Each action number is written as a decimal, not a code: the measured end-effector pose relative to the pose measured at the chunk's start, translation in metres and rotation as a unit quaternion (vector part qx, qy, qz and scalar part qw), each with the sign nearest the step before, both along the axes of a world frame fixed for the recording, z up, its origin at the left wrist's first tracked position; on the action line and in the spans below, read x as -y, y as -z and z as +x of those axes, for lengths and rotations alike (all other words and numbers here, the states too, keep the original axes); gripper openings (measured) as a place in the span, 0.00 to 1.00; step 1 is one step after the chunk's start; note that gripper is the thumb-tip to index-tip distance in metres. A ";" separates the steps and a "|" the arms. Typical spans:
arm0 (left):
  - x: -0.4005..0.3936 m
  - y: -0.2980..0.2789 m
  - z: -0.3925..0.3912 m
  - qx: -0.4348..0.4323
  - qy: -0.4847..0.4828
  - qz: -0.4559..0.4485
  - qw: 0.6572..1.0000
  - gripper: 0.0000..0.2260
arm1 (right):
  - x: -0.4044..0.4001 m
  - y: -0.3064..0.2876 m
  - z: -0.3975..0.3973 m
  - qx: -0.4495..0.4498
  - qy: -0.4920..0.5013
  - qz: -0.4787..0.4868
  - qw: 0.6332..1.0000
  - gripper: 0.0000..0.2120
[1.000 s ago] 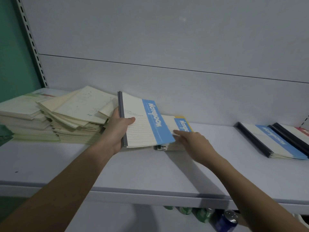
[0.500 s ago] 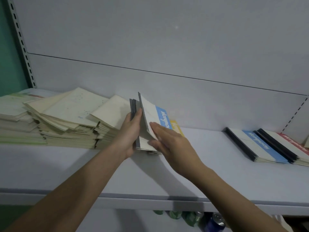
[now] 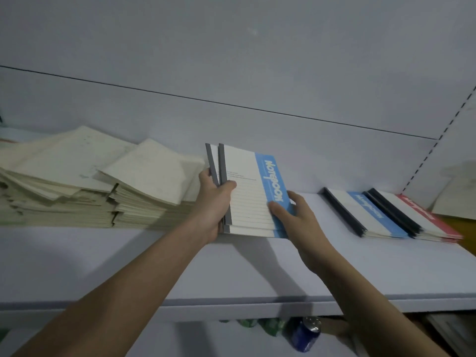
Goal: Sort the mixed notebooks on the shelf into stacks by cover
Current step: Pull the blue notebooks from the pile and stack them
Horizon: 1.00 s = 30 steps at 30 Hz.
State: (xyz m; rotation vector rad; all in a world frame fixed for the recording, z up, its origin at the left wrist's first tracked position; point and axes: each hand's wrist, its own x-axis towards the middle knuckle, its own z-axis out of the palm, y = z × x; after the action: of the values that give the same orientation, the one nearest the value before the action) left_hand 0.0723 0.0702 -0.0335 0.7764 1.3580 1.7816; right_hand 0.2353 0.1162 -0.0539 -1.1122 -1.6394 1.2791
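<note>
Held a few blue notebooks (image 3: 253, 191) tilted up off the shelf (image 3: 128, 266), lower edges down on it, between the two hands. Left hand (image 3: 213, 204) wrapped round the grey spines, thumb over the front cover, fingers behind. Right hand (image 3: 296, 217) spread against the blue edge, thumb on the cover, fingers loosely curved round the side, steadying rather than clamping. Cream stacks (image 3: 103, 184) just left of the left hand; blue stack (image 3: 365, 215) and red stack (image 3: 425, 217) well to the right of the right hand. Looked like the gathering step: same-cover books squared up, not yet placed. Next, probably: carry rightward, keep the bundle pinched so nothing slips, lay flat on the blue stack, spines aligned
</note>
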 end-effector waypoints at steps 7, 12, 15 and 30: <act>-0.022 0.014 0.045 -0.001 0.162 -0.075 0.984 0.25 | -0.022 0.018 0.051 -0.038 0.058 -0.019 0.997 0.17; -0.034 0.019 0.090 -0.004 0.293 -0.110 0.950 0.24 | -0.055 0.020 0.102 -0.059 0.092 -0.015 0.994 0.16; -0.048 0.023 0.120 -0.015 0.283 -0.110 0.953 0.24 | -0.082 0.022 0.129 -0.048 0.089 -0.032 0.994 0.15; -0.180 0.064 0.263 -0.306 0.099 -0.092 0.942 0.16 | -0.199 0.016 0.258 0.163 0.115 0.079 0.977 0.23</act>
State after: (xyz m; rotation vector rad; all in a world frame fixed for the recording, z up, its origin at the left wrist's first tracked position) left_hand 0.3352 0.2498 -0.0978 1.3813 1.7323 1.2745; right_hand 0.4931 0.3154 -0.0696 -1.4216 -1.7502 0.8348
